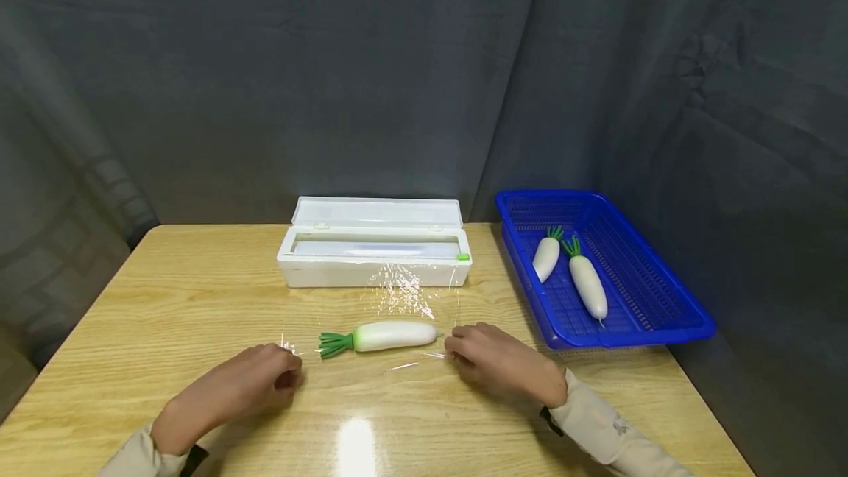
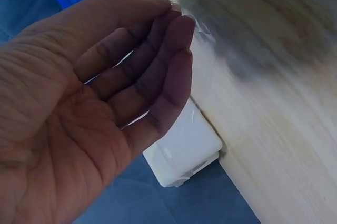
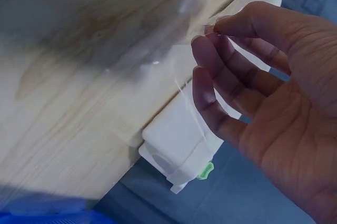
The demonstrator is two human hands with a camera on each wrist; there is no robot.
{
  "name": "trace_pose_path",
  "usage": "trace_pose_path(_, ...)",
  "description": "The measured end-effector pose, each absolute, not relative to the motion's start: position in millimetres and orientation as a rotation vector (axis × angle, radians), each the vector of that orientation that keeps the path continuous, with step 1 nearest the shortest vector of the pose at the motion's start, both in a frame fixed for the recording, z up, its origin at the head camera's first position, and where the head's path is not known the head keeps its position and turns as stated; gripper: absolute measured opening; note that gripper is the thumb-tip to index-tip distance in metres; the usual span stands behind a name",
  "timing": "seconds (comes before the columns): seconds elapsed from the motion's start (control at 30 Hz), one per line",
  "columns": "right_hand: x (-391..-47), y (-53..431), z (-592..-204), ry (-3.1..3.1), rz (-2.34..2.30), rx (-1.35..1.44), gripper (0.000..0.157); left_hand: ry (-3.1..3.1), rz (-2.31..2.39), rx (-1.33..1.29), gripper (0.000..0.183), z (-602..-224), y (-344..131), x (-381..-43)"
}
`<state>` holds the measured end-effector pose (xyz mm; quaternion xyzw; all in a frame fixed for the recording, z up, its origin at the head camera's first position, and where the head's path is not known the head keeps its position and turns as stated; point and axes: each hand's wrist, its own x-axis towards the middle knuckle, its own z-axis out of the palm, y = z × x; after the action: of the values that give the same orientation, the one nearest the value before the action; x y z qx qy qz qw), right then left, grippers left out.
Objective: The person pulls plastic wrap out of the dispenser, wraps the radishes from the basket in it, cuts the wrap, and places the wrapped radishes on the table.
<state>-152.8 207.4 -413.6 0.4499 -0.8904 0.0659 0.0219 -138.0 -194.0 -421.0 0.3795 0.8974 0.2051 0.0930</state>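
Note:
A white radish (image 1: 395, 335) with green leaf stubs lies crosswise between my hands. Clear cling film (image 1: 403, 290) stretches from the white dispenser box (image 1: 374, 274) toward me; whether it runs over or under the radish I cannot tell. Just left of the leaves, my left hand (image 1: 241, 383) pinches the film's edge between thumb and fingertips, as the left wrist view shows. Beyond the root tip, my right hand (image 1: 505, 364) pinches the film's other side; a glint of plastic (image 3: 206, 28) shows at its fingertips. The box's lid (image 1: 377, 211) stands raised, with the film roll (image 1: 375, 249) inside.
On the right, a blue plastic basket (image 1: 632, 336) holds two more radishes (image 1: 588, 287). A green slider (image 1: 463, 257) sits at the box's right end. Dark grey curtain (image 1: 265, 79) hangs behind the wooden table (image 1: 199, 278).

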Motion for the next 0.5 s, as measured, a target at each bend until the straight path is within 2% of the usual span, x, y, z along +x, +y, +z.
trace_pose_path(0.17, -155.4, 209.9, -411.7, -2.735, 0.215, 1.398, 0.014, 2.647, 0.652, 1.133, 0.038, -413.8, -195.8, -140.2)
trace_pose_path(0.37, -161.0, 212.0, -407.9, -2.703, 0.243, 1.374, 0.023, 2.655, 0.694, 1.168, 0.038, -405.1, -198.6, -145.6)
trace_pose_path(0.5, -165.6, 212.4, -406.3, -2.7, 0.269, 1.325, 0.019, 2.696, 0.69, 1.197, 0.033, -400.4, -200.9, -150.4)
